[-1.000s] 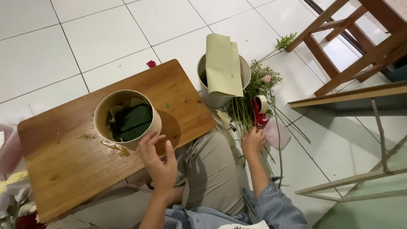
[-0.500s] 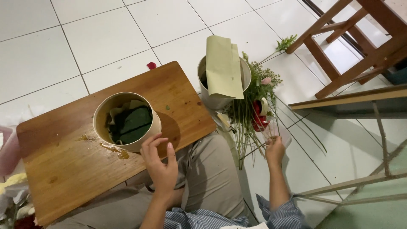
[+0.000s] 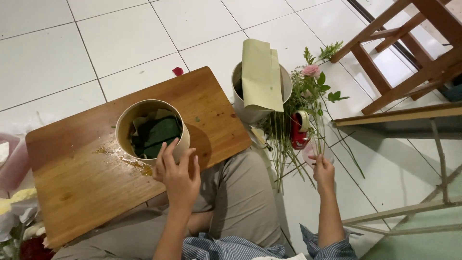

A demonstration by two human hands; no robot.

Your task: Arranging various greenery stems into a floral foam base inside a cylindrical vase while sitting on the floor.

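Note:
A round cream box [image 3: 126,123] with dark green floral foam [image 3: 156,136] and paper lining stands on a wooden board [image 3: 82,178] across my lap. My left hand [image 3: 177,171] rests against the box's near side, fingers spread on its wall. My right hand [image 3: 322,169] is out to the right, closed on the lower stem of a pink rose [image 3: 311,71] that stands upright above it. Beside the rose lie more green stems [image 3: 281,139] and a red tool [image 3: 298,131] on the floor.
A pale bucket [image 3: 243,108] with olive paper sheets [image 3: 261,74] stands past the board. Wooden chair legs [image 3: 399,48] and a table edge [image 3: 399,115] are at the right. Pale flowers and wrapping [image 3: 12,212] lie at the left. A red petal [image 3: 177,71] is on the tiles.
My right hand has picked a pink rose out of the stems on the floor and lifted it upright, moving rightward. My left hand stays at the box.

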